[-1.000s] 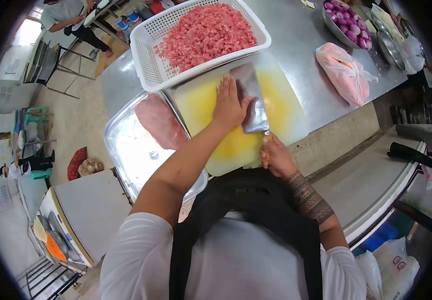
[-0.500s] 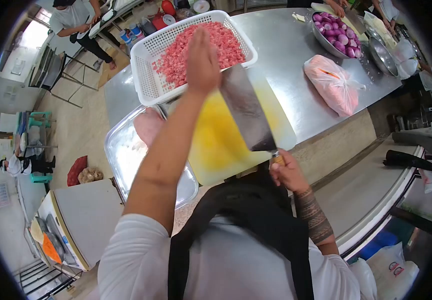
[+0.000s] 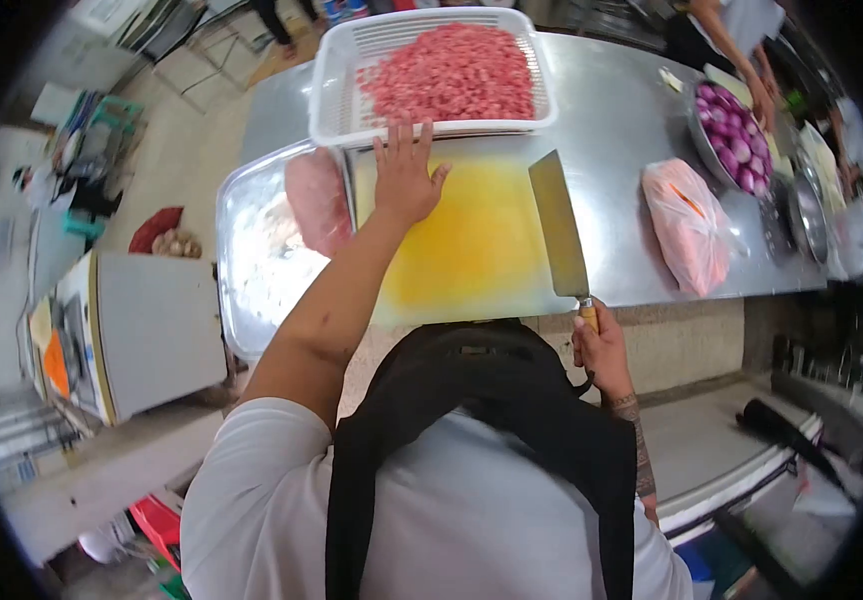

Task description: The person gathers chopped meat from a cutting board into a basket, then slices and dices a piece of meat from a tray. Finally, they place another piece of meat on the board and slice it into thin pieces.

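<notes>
My left hand (image 3: pixel 409 185) has its fingers spread over the far left part of a yellow-stained cutting board (image 3: pixel 472 240), close to the near rim of a white plastic basket (image 3: pixel 337 105). Diced pink meat (image 3: pixel 457 75) is heaped in that basket. My right hand (image 3: pixel 602 345) is closed around the wooden handle of a cleaver (image 3: pixel 560 230). Its broad blade points away from me over the board's right edge. Left of the board, a large piece of raw meat (image 3: pixel 318 200) lies at the right side of a metal tray (image 3: pixel 252 270).
On the steel table (image 3: pixel 617 130), a tied plastic bag of pinkish contents (image 3: pixel 687 225) lies to the right. Beyond it are a bowl of peeled purple onions (image 3: pixel 737 140) and a metal bowl (image 3: pixel 809 215). A co-worker's arm (image 3: pixel 737 45) reaches in there. A white cabinet (image 3: pixel 157 330) stands at left.
My left hand has come back from above the meat in the basket to the board's far left part. The cleaver has shifted right, from over the board to its right edge, still in my right hand.
</notes>
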Demonstrator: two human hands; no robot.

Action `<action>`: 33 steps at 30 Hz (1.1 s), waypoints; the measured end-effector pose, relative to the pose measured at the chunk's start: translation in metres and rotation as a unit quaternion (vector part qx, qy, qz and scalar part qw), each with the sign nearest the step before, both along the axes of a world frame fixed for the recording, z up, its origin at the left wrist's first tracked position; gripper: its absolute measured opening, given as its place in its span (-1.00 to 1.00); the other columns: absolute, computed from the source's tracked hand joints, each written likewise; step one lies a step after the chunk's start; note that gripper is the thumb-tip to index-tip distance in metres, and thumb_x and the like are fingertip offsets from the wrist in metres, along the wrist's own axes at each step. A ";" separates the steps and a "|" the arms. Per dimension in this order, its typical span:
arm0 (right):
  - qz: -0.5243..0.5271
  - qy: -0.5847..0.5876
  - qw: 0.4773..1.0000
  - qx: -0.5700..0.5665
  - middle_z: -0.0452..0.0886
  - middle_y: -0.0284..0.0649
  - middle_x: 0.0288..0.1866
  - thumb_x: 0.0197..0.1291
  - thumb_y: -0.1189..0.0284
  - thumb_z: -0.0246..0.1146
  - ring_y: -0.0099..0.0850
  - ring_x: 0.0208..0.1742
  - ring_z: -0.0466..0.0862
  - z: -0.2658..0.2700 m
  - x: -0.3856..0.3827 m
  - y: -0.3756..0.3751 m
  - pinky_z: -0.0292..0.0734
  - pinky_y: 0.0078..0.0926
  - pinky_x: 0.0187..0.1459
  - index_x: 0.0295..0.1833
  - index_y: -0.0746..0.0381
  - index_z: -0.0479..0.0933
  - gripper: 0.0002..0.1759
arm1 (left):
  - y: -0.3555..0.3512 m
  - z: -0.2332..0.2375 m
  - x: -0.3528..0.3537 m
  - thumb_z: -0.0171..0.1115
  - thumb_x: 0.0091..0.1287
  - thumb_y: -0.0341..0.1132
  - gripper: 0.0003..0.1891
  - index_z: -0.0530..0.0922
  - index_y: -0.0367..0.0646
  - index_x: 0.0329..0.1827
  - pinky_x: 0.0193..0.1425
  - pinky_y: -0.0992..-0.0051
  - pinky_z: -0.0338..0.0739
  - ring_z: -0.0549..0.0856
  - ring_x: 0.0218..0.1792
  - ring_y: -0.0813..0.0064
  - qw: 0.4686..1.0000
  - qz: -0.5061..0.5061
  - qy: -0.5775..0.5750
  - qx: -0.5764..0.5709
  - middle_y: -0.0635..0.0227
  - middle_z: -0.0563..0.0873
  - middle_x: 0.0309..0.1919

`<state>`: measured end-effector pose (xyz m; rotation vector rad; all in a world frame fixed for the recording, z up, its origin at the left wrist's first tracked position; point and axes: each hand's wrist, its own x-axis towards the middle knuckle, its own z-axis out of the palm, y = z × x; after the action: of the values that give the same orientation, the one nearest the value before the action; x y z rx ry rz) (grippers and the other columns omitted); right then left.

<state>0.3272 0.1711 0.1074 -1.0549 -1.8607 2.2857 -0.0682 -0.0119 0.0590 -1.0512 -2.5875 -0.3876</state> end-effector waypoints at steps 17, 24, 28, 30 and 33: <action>0.151 -0.061 0.974 0.160 0.66 -0.28 -0.23 0.57 0.29 0.29 -0.54 -0.36 0.62 -0.004 -0.036 0.030 0.61 -0.47 -0.29 0.56 0.24 0.42 -0.44 | -0.085 0.030 -0.051 0.61 0.09 0.14 0.31 -0.04 -0.13 0.80 0.69 -0.14 0.26 0.28 0.68 -0.11 0.804 0.482 -0.342 -0.067 -0.17 0.23 0.69; 0.166 -0.072 0.961 0.211 0.77 -0.01 -0.05 0.54 0.26 0.31 -0.27 -0.08 0.76 -0.002 -0.034 0.030 0.66 -0.26 0.05 0.53 0.25 0.43 -0.43 | -0.115 0.043 -0.064 0.62 0.04 0.10 0.26 0.09 -0.05 0.78 0.67 -0.01 0.33 0.39 0.63 -0.10 0.846 0.397 -0.345 -0.084 -0.11 0.35 0.64; 0.164 -0.060 0.964 0.200 0.76 0.01 -0.03 0.54 0.26 0.32 -0.26 -0.07 0.75 -0.005 -0.034 0.032 0.65 -0.26 0.06 0.52 0.26 0.44 -0.43 | -0.136 0.026 -0.067 0.62 0.01 0.09 0.30 0.04 -0.06 0.81 0.67 0.06 0.35 0.40 0.62 -0.12 0.847 0.395 -0.347 -0.075 -0.17 0.37 0.62; 0.165 -0.092 0.965 0.182 0.76 -0.01 -0.06 0.54 0.28 0.32 -0.28 -0.11 0.75 0.006 -0.038 0.032 0.66 -0.28 0.02 0.52 0.28 0.44 -0.44 | -0.140 0.010 -0.074 0.61 0.02 0.11 0.31 0.02 -0.03 0.82 0.66 0.07 0.36 0.42 0.62 -0.08 0.839 0.418 -0.330 -0.107 -0.15 0.37 0.62; 0.161 -0.068 0.963 0.207 0.72 -0.11 -0.17 0.54 0.30 0.32 -0.39 -0.27 0.69 -0.003 -0.038 0.035 0.64 -0.35 -0.15 0.52 0.29 0.43 -0.44 | -0.138 0.014 -0.074 0.66 -0.04 0.12 0.44 -0.14 0.00 0.84 0.66 0.01 0.35 0.39 0.62 -0.17 0.829 0.426 -0.345 -0.110 -0.23 0.36 0.62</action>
<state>0.2890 0.2056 0.1049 -0.9192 -2.5823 1.8524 -0.1426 -0.1501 0.0733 0.3859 -3.4363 -0.2496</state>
